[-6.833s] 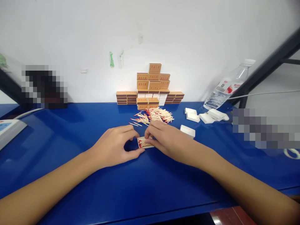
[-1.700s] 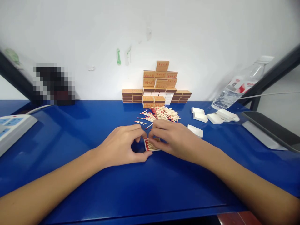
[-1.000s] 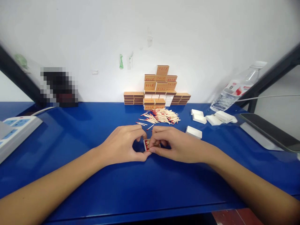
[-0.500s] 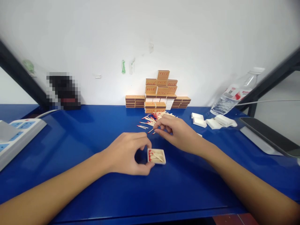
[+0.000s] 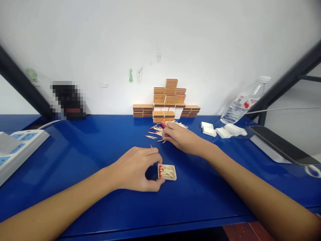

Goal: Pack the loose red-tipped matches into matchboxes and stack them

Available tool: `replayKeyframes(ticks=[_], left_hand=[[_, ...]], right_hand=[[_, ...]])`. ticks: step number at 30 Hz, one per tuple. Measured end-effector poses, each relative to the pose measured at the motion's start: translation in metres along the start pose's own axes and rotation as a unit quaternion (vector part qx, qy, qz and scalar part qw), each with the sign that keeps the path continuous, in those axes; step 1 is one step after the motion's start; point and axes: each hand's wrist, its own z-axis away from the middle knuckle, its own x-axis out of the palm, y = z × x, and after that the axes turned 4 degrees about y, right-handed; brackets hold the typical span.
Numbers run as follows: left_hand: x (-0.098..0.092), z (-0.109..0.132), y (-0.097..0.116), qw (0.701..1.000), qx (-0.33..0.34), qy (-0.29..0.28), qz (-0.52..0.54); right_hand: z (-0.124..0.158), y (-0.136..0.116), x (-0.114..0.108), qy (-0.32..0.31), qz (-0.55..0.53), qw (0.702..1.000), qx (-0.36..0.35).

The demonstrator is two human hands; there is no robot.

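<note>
"While the left hand [image 5: 140,169] pinches the left end of the matchbox tray [image 5: 175,173], at the lower centre of the frame, what does that hold appear to serve?"

"It presumably steadies the light tray against sliding on the blue tabletop [image 5: 100,207]. The thumb sits at the near corner and a finger at the far one, so the open top is uncovered. Inside lie matches [image 5: 166,171], their red heads mostly toward the left, some aslant over the rest."

"And the right hand [image 5: 184,139]?"

"It is at the centre, fingers curled together over the loose matches [image 5: 158,130], hiding part of the pile. Whether the fingertips pinch any match cannot be told."

"What surrounds the work?"

"Directly behind the pile stand the stacked matchboxes [image 5: 169,97], tiered up to a single box; they limit reach at the back and could probably topple if knocked. White trays [image 5: 209,131] lie right of centre, beyond the right forearm. Well apart are the clear bottle [image 5: 240,103], upper right, the dark phone-like device [image 5: 281,144], right edge, and the power strip [image 5: 25,144], left edge. A stray match [image 5: 151,146] shows just beyond the left knuckles."
</note>
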Motion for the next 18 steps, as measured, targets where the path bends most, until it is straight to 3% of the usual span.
replayKeyframes(ticks=[10, 13, 18], left_hand=[[0.001, 0.0, -0.002, 1.0, 0.004, -0.001, -0.017], [0.001, -0.001, -0.001, 1.0, 0.007, -0.004, -0.017], [0.002, 0.0, -0.002, 1.0, 0.008, 0.002, -0.019]], right_hand=[[0.011, 0.011, -0.002, 0.004, -0.045, 0.999, -0.009], [0.007, 0.009, 0.002, 0.03, -0.03, 0.999, -0.006], [0.007, 0.01, 0.004, 0.014, -0.005, 1.0, 0.019]])
